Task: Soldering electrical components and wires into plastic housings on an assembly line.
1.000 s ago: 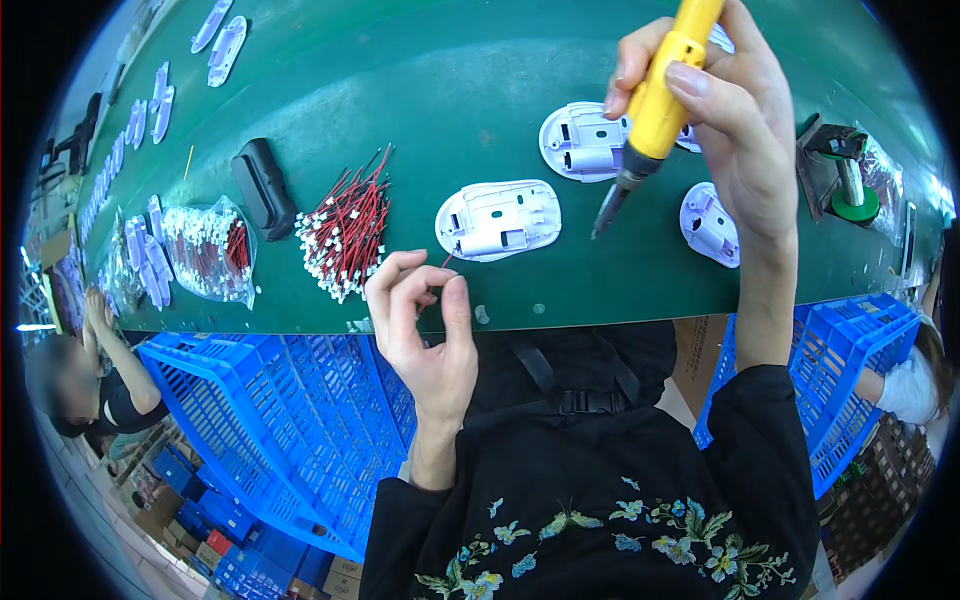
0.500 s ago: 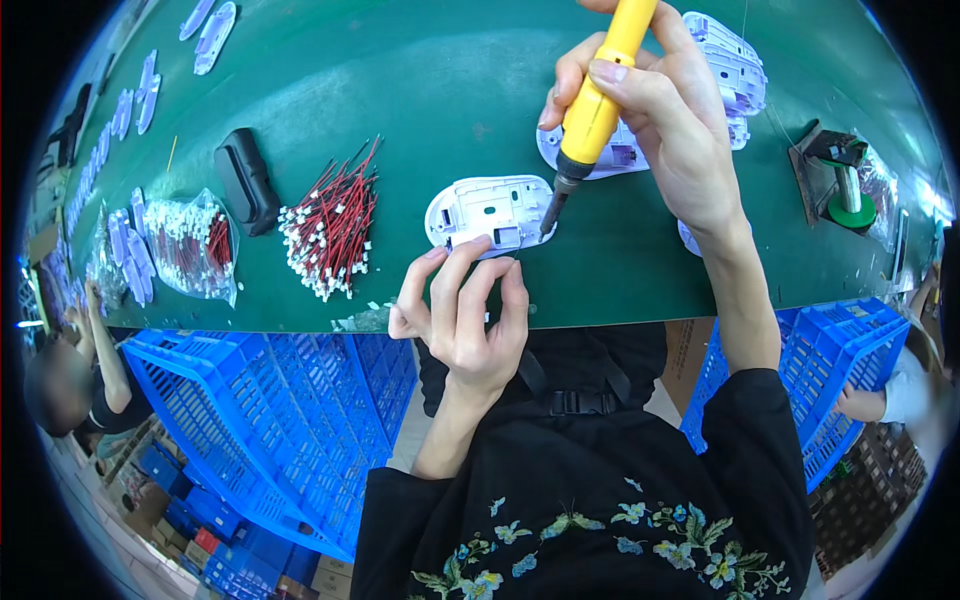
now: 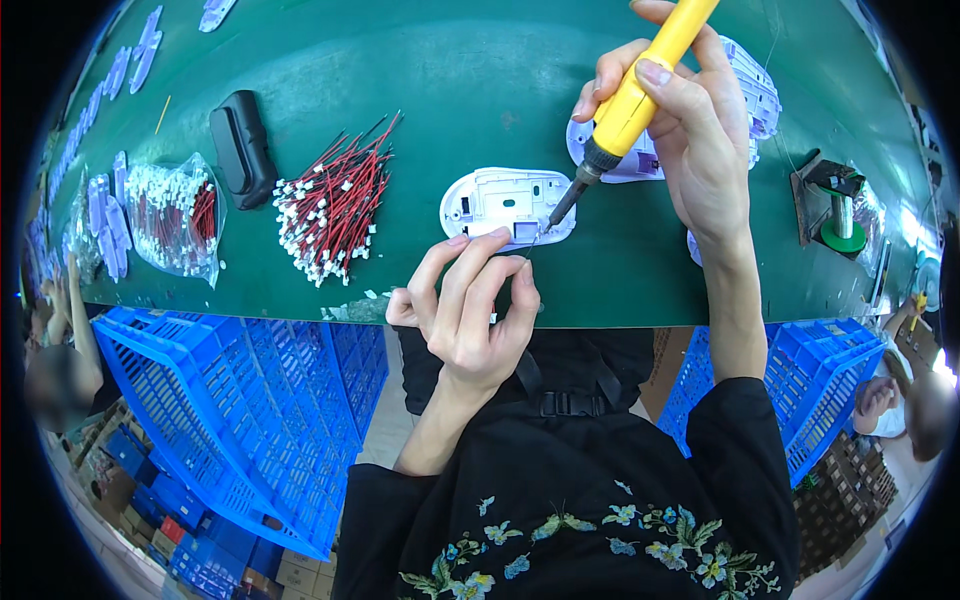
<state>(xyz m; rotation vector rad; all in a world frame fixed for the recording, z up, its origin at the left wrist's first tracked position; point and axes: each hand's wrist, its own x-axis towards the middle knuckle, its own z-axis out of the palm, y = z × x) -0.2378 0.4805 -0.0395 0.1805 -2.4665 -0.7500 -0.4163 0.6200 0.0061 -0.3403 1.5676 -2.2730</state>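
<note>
two hands: right hand clamps a yellow soldering iron; left hand fingertips pinched at white housing.

One yellow soldering iron, one black box, two blue crates — one solder spool

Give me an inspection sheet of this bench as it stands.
Surface: green bench top, a few white scraps at its near edge.
Job's things: white plastic shell lying open side up; yellow soldering iron, tip at the shell's right end.
Clutter: loose pile of red wire leads; clear bag of more leads; black case; further white shells; solder spool on stand.
Grips: right hand closed on the iron; left hand pinching at the shell's near edge.
Cables: nothing seen.
Surroundings: blue crates below; other people at both sides.
</note>
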